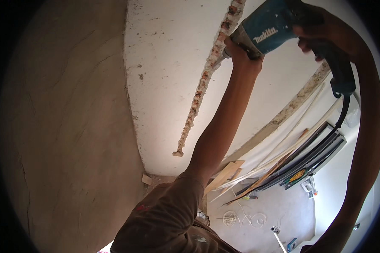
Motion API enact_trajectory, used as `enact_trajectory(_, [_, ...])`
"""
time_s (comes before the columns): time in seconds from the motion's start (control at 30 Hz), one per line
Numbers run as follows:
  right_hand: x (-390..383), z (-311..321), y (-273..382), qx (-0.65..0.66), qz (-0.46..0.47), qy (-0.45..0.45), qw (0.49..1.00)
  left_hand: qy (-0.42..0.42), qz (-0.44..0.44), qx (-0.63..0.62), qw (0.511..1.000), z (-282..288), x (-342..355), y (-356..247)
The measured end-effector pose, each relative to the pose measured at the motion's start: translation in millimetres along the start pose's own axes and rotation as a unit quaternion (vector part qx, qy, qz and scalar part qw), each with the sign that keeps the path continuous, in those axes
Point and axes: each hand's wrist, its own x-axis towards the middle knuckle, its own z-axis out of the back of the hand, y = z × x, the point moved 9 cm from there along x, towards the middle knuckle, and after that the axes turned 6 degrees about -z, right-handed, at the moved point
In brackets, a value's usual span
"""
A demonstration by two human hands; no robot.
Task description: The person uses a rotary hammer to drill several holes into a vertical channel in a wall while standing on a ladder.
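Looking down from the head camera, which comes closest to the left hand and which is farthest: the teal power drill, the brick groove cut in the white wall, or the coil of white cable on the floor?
1. Teal power drill: gripped at its front by the left hand.
2. Brick groove: in the white wall, just left of the hand.
3. Coil of white cable: far below, on the floor.

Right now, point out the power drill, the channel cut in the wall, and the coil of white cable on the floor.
power drill [268,26], head view, teal body.
channel cut in the wall [199,88], head view, exposed brick midway.
coil of white cable [229,218], head view, the coil's loops.
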Motion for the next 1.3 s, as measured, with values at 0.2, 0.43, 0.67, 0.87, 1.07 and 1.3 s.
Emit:
enact_trajectory(0.2, [-50.6, -31.0, 3.1, 0.041, 0.022, 0.000, 0.999, 0.009, 0.043, 0.048, 0.998, 18.5, -29.6, 15.1])
enact_trajectory(0.43, [-203.8, -244.5, -75.1, 0.296, -0.036, -0.090, 0.950, -0.037, 0.162, 0.179, 0.970, 156.6, -136.5, -28.0])
enact_trajectory(0.67, [-333.2, -434.8, -140.6, 0.416, -0.189, -0.107, 0.883, -0.163, 0.207, 0.367, 0.892, 240.7, -262.7, -34.9])
enact_trajectory(0.87, [-373.3, -428.5, -126.9, 0.576, -0.152, -0.092, 0.798, -0.223, 0.192, 0.350, 0.889, 249.3, -315.0, -34.2])
enact_trajectory(1.07, [-394.1, -458.9, -113.6, 0.642, -0.181, -0.033, 0.744, -0.220, 0.215, 0.364, 0.879, 238.1, -325.9, -32.0])
enact_trajectory(1.3, [-355.1, -428.4, -89.4, 0.527, -0.048, -0.095, 0.843, -0.168, 0.202, 0.412, 0.873, 215.1, -291.5, -46.1])
